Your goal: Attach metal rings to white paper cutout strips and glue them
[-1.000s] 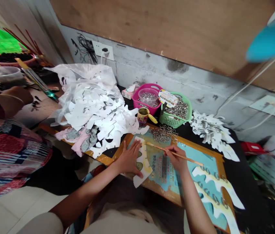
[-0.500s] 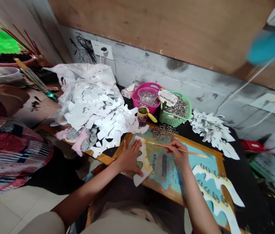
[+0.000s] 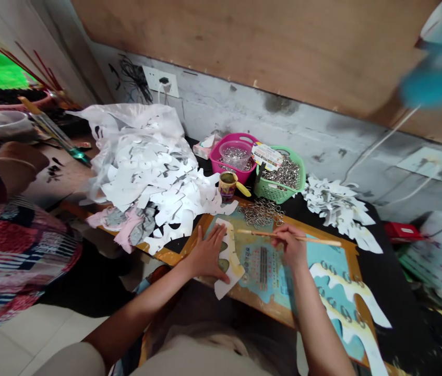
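My left hand (image 3: 207, 257) lies open with spread fingers on a white cut-out piece (image 3: 235, 265), which has a wavy, notched edge and yellowish smears. In my right hand (image 3: 291, 247) is a thin wooden brush (image 3: 322, 241), pinched between the fingers. Its tip points left, close to the piece's upper right edge; I cannot tell whether it touches. Both hands are over a board (image 3: 279, 312) partly covered with stained light-blue printed sheet. To the right, two similar white cut-outs (image 3: 377, 313) carry metal rings along their yellowish band.
A small cup (image 3: 227, 186) with a yellow handle stands behind the board, near loose metal rings (image 3: 262, 211). Pink basket (image 3: 221, 155) and green basket (image 3: 279, 194) hold metal parts. White cut-outs (image 3: 142, 172) heap at left, more (image 3: 334, 206) at right. Another person's arm (image 3: 19, 162) is far left.
My right hand has shifted slightly right with the brush, and the brush lies a little more level. My left hand and the piece under it look unmoved. The view has shifted slightly.
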The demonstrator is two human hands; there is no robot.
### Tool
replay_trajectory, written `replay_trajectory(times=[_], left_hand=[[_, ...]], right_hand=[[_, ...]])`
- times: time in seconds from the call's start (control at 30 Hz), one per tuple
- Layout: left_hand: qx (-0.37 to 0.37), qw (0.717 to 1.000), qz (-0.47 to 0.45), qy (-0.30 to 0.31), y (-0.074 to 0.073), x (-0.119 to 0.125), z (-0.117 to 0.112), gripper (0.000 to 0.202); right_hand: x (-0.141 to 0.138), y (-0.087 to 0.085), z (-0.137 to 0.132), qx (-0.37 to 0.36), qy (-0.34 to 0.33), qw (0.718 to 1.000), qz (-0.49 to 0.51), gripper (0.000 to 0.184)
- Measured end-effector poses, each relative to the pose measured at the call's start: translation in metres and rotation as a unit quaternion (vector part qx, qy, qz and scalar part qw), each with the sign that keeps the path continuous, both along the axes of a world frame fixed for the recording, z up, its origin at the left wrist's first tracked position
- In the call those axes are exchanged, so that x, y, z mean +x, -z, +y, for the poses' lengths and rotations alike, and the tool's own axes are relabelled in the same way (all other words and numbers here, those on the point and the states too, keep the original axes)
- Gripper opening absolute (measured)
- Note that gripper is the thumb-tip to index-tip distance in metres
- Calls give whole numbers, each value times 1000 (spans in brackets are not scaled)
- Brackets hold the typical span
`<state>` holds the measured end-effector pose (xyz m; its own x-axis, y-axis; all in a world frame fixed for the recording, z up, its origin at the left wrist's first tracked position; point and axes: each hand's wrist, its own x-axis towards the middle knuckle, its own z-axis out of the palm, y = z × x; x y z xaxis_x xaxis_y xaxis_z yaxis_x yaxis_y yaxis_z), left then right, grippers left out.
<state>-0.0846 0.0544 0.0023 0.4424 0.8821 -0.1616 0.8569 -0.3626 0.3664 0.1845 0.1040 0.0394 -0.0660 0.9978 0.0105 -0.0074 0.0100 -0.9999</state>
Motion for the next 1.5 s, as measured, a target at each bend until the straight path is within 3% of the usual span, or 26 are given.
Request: replay_trajectory(times=[0.17,0.3,0.4,0.73,0.93,1.07,1.13,1.23,1.37,1.5], left_hand=[[-6,1000,-11,-9,0,1,0,148],[-7,1000,-4,-8,-4,1,-1,146],[-5,1000,-1,-13,-6,2,-1,143],[5,1000,6,-15,-1,2,-2,151],[10,1000,13,-7,2,0,0,142],[57,998,-1,-21,-3,2,-9,139],[95,995,-20,-30,-7,4,-21,117],[139,988,-66,-22,-13,5,-47,63],[85,992,-62,70,-21,9,-74,39],[4,994,-55,99,-33,14,-77,42]], right_hand=[[-2,3,-4,-10,-51,999,-12,11],[1,4,-5,1,-24,1000,-1,12],[2,5,-5,-9,-43,999,-11,10],[12,-1,-13,-9,-13,1000,-8,12],[51,-17,-40,58,113,991,50,11],[73,-23,-64,112,190,973,70,10],[90,-25,-79,147,242,956,80,10],[127,-28,-103,182,344,917,83,11],[179,-27,-134,201,481,853,14,8],[224,-10,-166,128,549,824,-60,28]])
